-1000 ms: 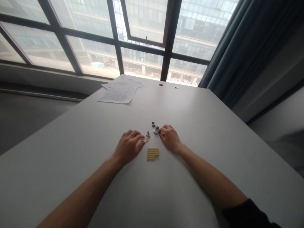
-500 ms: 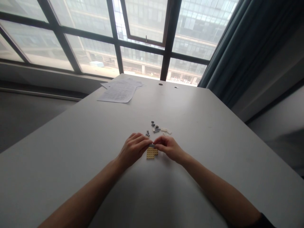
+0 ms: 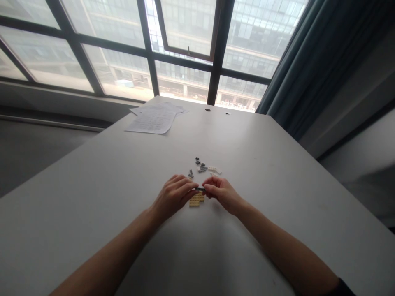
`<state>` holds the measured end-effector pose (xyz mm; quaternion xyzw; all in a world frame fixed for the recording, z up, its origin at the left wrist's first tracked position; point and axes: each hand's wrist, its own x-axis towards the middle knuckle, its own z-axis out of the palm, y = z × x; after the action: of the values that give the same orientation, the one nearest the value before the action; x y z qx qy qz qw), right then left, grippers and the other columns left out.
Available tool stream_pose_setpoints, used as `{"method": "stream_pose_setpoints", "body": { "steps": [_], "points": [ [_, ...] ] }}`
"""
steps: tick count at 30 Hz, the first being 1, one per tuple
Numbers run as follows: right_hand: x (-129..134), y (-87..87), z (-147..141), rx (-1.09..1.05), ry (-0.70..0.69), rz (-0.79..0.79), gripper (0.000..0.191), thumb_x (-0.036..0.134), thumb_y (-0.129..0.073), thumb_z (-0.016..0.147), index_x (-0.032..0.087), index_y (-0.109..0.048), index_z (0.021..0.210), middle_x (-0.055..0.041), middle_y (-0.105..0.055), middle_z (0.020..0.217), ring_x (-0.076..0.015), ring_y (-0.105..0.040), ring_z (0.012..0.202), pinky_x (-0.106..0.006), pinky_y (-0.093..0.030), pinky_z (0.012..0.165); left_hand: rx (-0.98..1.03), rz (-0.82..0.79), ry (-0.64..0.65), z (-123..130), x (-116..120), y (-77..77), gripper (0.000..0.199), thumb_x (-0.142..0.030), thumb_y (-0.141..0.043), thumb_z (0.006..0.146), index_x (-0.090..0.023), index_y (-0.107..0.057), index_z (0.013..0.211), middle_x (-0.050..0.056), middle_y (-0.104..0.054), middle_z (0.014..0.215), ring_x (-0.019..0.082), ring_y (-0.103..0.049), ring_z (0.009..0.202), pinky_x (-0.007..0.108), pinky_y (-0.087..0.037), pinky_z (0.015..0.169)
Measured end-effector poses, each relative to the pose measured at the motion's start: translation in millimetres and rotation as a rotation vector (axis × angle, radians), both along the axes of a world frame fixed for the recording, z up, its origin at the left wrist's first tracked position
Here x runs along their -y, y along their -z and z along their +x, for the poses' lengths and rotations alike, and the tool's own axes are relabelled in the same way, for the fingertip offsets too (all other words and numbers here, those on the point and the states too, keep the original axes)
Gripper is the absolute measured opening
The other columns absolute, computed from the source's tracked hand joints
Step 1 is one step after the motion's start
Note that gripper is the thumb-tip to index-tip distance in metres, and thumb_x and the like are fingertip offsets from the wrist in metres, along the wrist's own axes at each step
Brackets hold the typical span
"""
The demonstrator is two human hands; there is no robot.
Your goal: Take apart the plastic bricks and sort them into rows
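Note:
Between my fingertips is a small dark grey building brick [image 3: 200, 189], long and thin. My left hand [image 3: 175, 192] pinches its left end, and my right hand [image 3: 220, 191] pinches the right end. Just below it on the table lie tan studded plates [image 3: 194, 201], partly covered by the fingers. Beyond my hands are loose grey bricks [image 3: 202, 168], a small grey piece [image 3: 191, 174] to the left, and white bricks [image 3: 213, 169] to the right.
The pieces lie on a white table [image 3: 148, 164]. Printed papers [image 3: 152, 119] rest at its far left, and a round hole [image 3: 207, 109] is near the far edge. Windows stand behind, with a dark curtain [image 3: 296, 61] at the right.
The grey brick between my hands has turned and now shows as a darker, longer bar. My right fingers have shifted slightly right, a little away from the left ones.

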<state>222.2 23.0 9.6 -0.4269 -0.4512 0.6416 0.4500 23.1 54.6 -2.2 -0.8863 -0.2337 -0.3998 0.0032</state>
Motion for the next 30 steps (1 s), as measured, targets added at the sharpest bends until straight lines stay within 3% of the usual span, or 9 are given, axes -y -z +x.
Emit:
{"method": "stream_pose_setpoints", "body": {
  "steps": [5, 11, 14, 21, 25, 30],
  "points": [
    [2.1, 7.3, 1.8, 0.158, 0.069, 0.260, 0.029, 0.029, -0.077, 0.065, 0.019, -0.061, 0.087, 0.0032, -0.059, 0.068, -0.0094, -0.052, 0.060, -0.023, -0.042, 0.058, 0.036, 0.011, -0.012, 1.5, -0.2, 2.2, 0.009, -0.022, -0.057, 0.088, -0.022, -0.063, 0.096, 0.003, -0.070, 0.085, 0.014, -0.061, 0.078, 0.029, -0.047, 0.076],
    [8.8, 8.6, -2.8, 0.411, 0.017, 0.432, 0.040, 0.021, -0.073, 0.069, 0.021, -0.061, 0.107, 0.0035, -0.061, 0.071, -0.0105, -0.055, 0.062, -0.025, -0.046, 0.062, 0.040, 0.021, 0.029, 0.3, 0.6, 3.1, 0.008, -0.019, -0.054, 0.089, -0.022, -0.061, 0.094, 0.002, -0.070, 0.082, 0.013, -0.061, 0.078, 0.028, -0.047, 0.076],
    [12.7, 4.7, -6.3, 0.537, -0.005, 0.534, 0.036, 0.018, -0.070, 0.072, 0.022, -0.064, 0.108, 0.0030, -0.063, 0.072, -0.0109, -0.056, 0.064, -0.025, -0.047, 0.065, 0.042, 0.008, 0.039, 0.3, 1.1, 4.0, 0.007, -0.019, -0.054, 0.089, -0.021, -0.060, 0.092, 0.002, -0.069, 0.079, 0.014, -0.060, 0.075, 0.028, -0.047, 0.075],
    [8.5, 0.4, 10.7, 0.861, 0.031, 0.786, 0.029, 0.031, -0.070, 0.079, 0.023, -0.064, 0.106, -0.0019, -0.065, 0.081, -0.0168, -0.058, 0.079, -0.031, -0.046, 0.077, 0.027, 0.004, -0.040, -0.8, -0.9, 6.6, 0.011, -0.026, -0.060, 0.086, -0.021, -0.060, 0.096, 0.004, -0.069, 0.084, 0.016, -0.061, 0.079, 0.031, -0.047, 0.076],
    [2.1, 8.4, 30.6, 1.039, -0.037, 0.806, 0.031, 0.039, -0.074, 0.074, 0.023, -0.067, 0.100, -0.0050, -0.065, 0.090, -0.0210, -0.057, 0.092, -0.035, -0.046, 0.084, -0.080, -0.110, -0.004, -2.9, -2.7, 6.6, 0.016, -0.032, -0.059, 0.085, -0.020, -0.062, 0.095, 0.007, -0.069, 0.093, 0.019, -0.060, 0.088, 0.035, -0.047, 0.082],
    [0.9, 19.5, 36.0, 1.086, -0.104, 0.764, 0.034, 0.041, -0.076, 0.072, 0.024, -0.069, 0.101, -0.0058, -0.063, 0.097, -0.0221, -0.055, 0.098, -0.038, -0.044, 0.090, -0.183, -0.226, 0.057, -4.1, -0.4, 3.1, 0.020, -0.032, -0.063, 0.081, -0.022, -0.063, 0.098, 0.006, -0.067, 0.099, 0.022, -0.057, 0.097, 0.038, -0.043, 0.088]
  ]
}}
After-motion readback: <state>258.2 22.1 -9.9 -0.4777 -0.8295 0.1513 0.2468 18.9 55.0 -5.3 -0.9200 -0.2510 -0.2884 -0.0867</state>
